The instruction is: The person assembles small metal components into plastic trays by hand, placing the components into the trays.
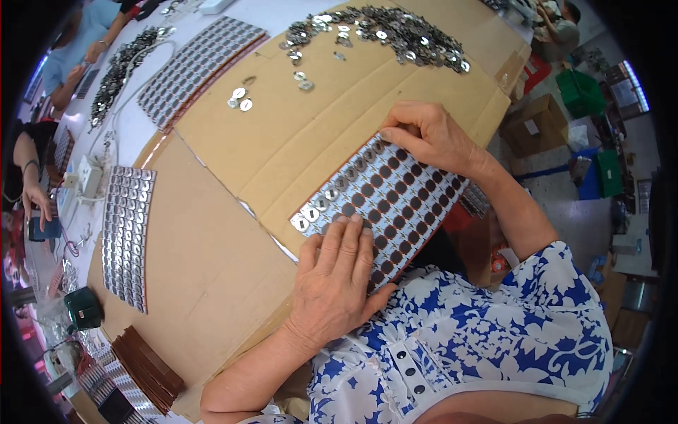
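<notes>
A flat panel [400, 188] with rows of dark round spots on a pale ground lies tilted on the cardboard in front of me. Along its far long edge runs a row of small shiny metal discs [330, 194]. My left hand [330, 272] rests on the panel's near left part, its fingers stretched out flat. At the far right corner is my right hand [432, 138], thumb and forefinger pinched together at the end of the disc row. Whatever sits between those fingertips is hidden.
A heap of loose metal discs [381, 34] covers the far cardboard [282, 141], with a few stray discs [240, 100] nearer. Disc-covered panels lie at the far left [201, 67] and left [127, 237]. Brown strips [148, 367] are stacked lower left. Another person's hand [35, 201] is at left.
</notes>
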Demonstrator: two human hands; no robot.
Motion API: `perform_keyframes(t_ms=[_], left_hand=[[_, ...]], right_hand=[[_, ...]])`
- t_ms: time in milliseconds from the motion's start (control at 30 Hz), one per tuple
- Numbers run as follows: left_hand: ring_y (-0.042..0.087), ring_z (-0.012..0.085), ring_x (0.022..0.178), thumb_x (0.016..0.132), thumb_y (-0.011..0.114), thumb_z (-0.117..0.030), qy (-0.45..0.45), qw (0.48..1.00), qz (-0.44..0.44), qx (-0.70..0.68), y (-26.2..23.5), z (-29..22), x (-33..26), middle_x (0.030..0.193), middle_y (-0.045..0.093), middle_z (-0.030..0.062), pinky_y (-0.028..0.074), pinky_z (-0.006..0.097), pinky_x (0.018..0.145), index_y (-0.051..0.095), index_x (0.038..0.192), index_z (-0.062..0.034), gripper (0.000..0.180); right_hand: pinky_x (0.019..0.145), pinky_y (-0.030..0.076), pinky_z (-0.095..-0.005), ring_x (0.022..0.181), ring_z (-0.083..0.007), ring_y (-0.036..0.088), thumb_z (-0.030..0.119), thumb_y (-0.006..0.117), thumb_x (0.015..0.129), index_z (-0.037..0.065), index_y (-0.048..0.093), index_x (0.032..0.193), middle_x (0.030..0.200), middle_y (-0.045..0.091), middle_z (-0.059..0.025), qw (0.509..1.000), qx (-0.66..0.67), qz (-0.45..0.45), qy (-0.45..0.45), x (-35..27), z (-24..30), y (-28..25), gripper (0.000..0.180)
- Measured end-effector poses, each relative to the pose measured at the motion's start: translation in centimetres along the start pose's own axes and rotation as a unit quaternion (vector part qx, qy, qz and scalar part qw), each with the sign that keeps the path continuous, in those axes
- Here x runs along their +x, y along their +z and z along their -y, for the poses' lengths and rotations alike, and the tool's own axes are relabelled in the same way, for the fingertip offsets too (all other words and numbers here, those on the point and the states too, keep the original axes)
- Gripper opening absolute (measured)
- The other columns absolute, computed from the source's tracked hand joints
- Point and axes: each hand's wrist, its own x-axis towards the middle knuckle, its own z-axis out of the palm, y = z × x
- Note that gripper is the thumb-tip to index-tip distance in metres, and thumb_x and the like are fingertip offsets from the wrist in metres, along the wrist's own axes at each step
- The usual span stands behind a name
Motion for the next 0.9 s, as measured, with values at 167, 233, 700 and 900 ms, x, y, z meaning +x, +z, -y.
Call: perform_keyframes(t_ms=[167, 233, 700, 900], left_hand=[[0.063, 0.0431, 0.136, 0.082, 0.087, -0.049, 0.004, 1.0, -0.004, 0.002, -0.2, -0.1, -0.1, 0.149, 0.065, 0.0285, 0.047, 0.053, 0.108, 0.067, 0.139, 0.0093, 0.084], [0.063, 0.0429, 0.136, 0.081, 0.088, -0.048, 0.014, 1.0, -0.016, 0.0, -0.1, -0.4, -0.1, 0.149, 0.065, 0.0286, 0.047, 0.053, 0.107, 0.067, 0.139, 0.0093, 0.084], [0.063, 0.0445, 0.134, 0.091, 0.082, -0.054, 0.012, 1.0, -0.002, 0.0, -0.3, 0.3, 0.0, 0.149, 0.066, 0.0273, 0.046, 0.055, 0.11, 0.068, 0.139, 0.0099, 0.081], [0.065, 0.0439, 0.132, 0.091, 0.083, -0.056, 0.015, 1.0, 0.0, 0.005, -0.2, 0.3, 0.0, 0.147, 0.068, 0.0259, 0.047, 0.055, 0.109, 0.067, 0.143, 0.0079, 0.083]], right_hand=[[0.079, 0.058, -0.0389, 0.083, -0.0238, 0.073, 0.014, 0.077, 0.099, 0.001, 0.077, 0.102, 0.087, 0.074, -0.013, 0.999, -0.002, -0.042, -0.017, 7.6, 0.3, 2.0, 0.013], [0.083, 0.059, -0.0436, 0.089, -0.0274, 0.076, 0.016, 0.075, 0.098, 0.004, 0.078, 0.108, 0.094, 0.077, -0.0134, 0.978, -0.084, -0.102, -0.162, 10.5, -1.1, 3.5, 0.015], [0.062, 0.048, -0.0237, 0.073, -0.0031, 0.06, 0.009, 0.069, 0.108, 0.001, 0.073, 0.11, 0.081, 0.063, 0.0022, 0.986, 0.151, 0.012, 0.066, 3.3, -3.0, -2.9, 0.009], [0.054, 0.043, -0.0194, 0.063, -0.0021, 0.055, 0.011, 0.071, 0.109, 0.002, 0.071, 0.122, 0.079, 0.063, 0.003, 0.939, 0.301, -0.021, 0.165, -0.8, -2.9, -2.8, 0.016]])
